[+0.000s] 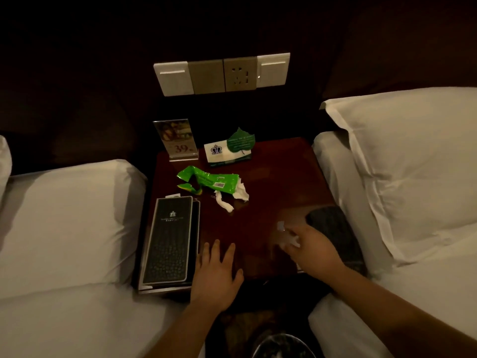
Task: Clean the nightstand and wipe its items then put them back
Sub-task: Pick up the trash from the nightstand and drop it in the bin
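The dark wooden nightstand point(278, 182) stands between two beds. My right hand point(313, 250) holds a crumpled white tissue point(290, 237) near the front right of the top, blurred. My left hand point(218, 272) rests flat, fingers spread, on the front edge. A black leather folder point(169, 240) lies at the front left. A torn green wipes packet point(211, 180) with white tissue scraps point(232, 198) lies in the middle. At the back stand an acrylic menu card point(178, 138) and a white card with a green leaf point(229, 148). A dark flat object point(333, 228) lies behind my right hand.
White pillows and bedding flank the nightstand, the left bed point(64, 228) and the right bed point(413, 177). A wall panel with switches and a socket point(222, 73) sits above. A bin point(281, 344) stands on the floor below, between my arms.
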